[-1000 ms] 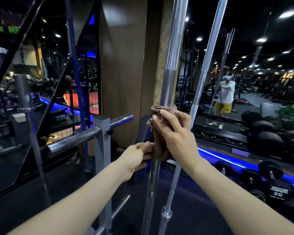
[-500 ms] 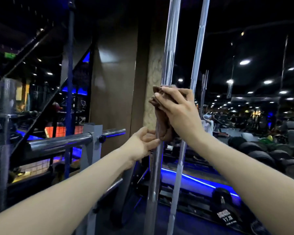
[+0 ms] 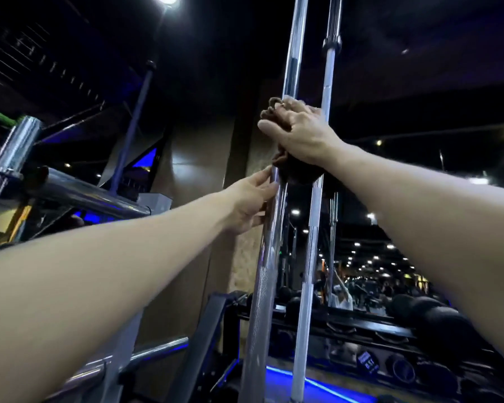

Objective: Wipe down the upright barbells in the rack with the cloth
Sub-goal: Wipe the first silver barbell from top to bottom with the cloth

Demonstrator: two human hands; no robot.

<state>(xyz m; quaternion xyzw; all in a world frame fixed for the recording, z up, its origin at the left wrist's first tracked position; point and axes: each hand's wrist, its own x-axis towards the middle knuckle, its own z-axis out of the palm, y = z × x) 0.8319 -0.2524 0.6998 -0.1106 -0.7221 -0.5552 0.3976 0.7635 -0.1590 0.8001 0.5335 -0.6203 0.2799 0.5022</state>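
Two chrome barbells stand upright side by side: the near barbell (image 3: 264, 274) on the left and a second barbell (image 3: 309, 257) just to its right. My right hand (image 3: 298, 129) grips a brown cloth (image 3: 296, 168) wrapped round the near barbell, high up at about head height. Cloth bunches out above my fingers and hangs below my palm. My left hand (image 3: 252, 200) holds the same bar just beneath the cloth, fingers curled on the shaft.
A horizontal chrome bar (image 3: 85, 191) on a grey rack post runs at the left. A mirror behind the bars reflects the gym and a person. Dumbbells (image 3: 431, 318) sit on a rack at lower right, above a blue floor light.
My right hand has slid the cloth further up the near barbell. My left hand followed upward along the bar, and my view has tilted up.
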